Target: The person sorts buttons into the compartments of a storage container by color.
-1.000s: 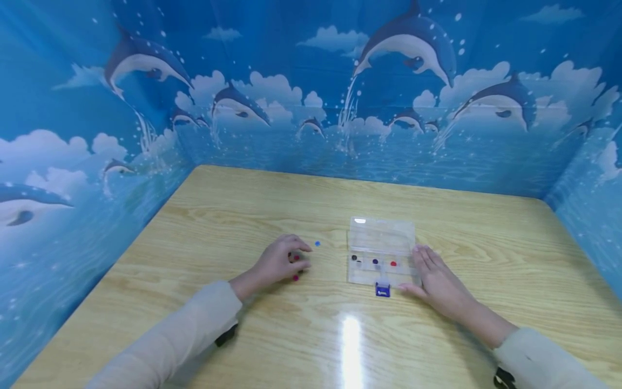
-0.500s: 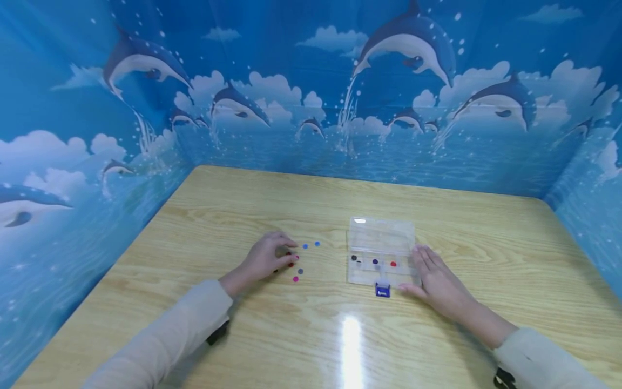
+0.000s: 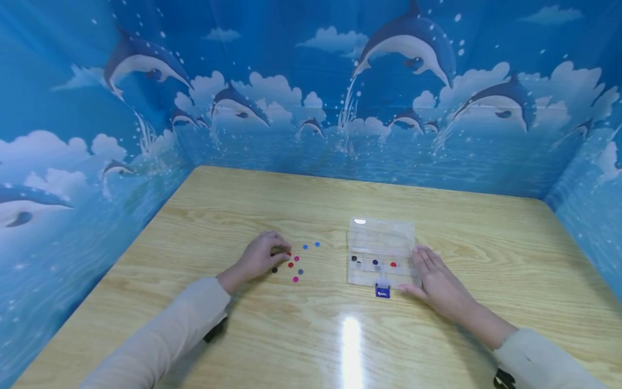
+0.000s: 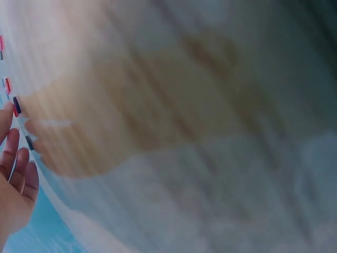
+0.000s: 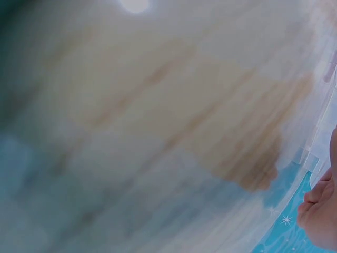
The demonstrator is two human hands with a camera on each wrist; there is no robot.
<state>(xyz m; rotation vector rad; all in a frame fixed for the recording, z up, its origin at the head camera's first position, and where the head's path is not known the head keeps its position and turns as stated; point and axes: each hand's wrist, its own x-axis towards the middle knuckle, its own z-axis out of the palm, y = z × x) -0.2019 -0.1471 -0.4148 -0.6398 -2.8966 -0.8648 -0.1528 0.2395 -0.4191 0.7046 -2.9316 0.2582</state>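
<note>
In the head view my left hand (image 3: 261, 255) is low over the table at the left of a loose scatter of small round discs. Its thumb and fingers are bent and apart, close to a red disc (image 3: 289, 254) partly hidden by the fingertips. Near it lie another red disc (image 3: 290, 265), two pink ones, a black disc (image 3: 274, 270), a grey-blue disc (image 3: 301, 272) and two blue discs. My right hand (image 3: 439, 281) lies with straight fingers along the right side of a clear plastic box (image 3: 362, 276), its lid (image 3: 381, 235) raised at the back.
Inside the box are a black disc (image 3: 354, 258), a dark blue disc (image 3: 375, 262) and a red disc (image 3: 393, 264), set apart. A blue latch (image 3: 383, 290) sticks out at its front. Dolphin-printed curtains (image 3: 291, 108) border the wooden table (image 3: 233, 194).
My left hand has drawn back leftward across the scattered discs, uncovering blue, grey-blue, red, pink and black ones. My right hand and the box have stayed put.
</note>
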